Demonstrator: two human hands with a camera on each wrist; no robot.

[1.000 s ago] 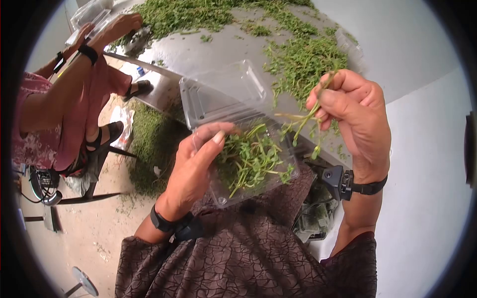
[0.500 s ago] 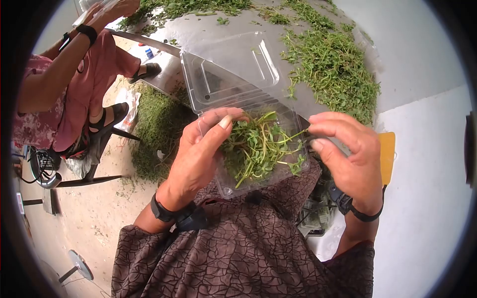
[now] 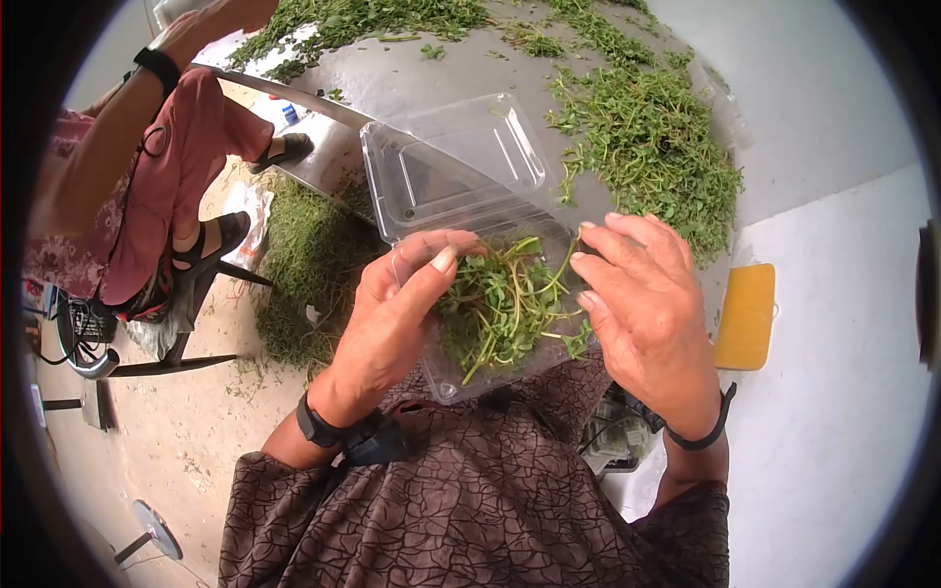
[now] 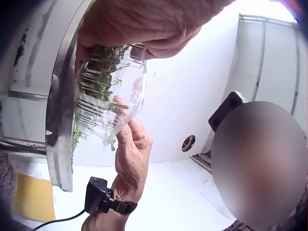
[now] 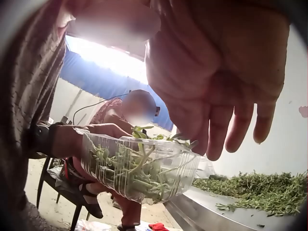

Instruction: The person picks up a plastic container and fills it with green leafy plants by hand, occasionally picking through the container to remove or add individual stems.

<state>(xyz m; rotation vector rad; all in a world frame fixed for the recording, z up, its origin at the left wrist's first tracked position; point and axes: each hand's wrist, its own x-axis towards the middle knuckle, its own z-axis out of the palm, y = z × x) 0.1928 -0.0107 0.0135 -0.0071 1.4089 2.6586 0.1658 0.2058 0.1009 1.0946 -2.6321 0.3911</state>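
My left hand (image 3: 387, 318) grips the near-left rim of a clear plastic box (image 3: 446, 384), its thumb over the edge. Green leafy stems (image 3: 510, 294) lie heaped in the box, and its hinged lid (image 3: 461, 162) stands folded back on the far side. At the box's right rim is my right hand (image 3: 652, 323), fingers extended, fingertips at a stem that sticks up from the heap; whether they pinch it I cannot tell. In the right wrist view the box (image 5: 139, 168) appears from the side, with the right hand (image 5: 216, 72) above its rim.
Large green piles (image 3: 662, 147) lie on the metal table (image 3: 392, 78). More greens (image 3: 299, 265) are heaped low at the left, near a seated person (image 3: 118, 186). A yellow board (image 3: 747, 316) stands at the right.
My right hand has come down from the right, where it held a stem up, to the box's right rim. The left hand keeps its grip on the box.
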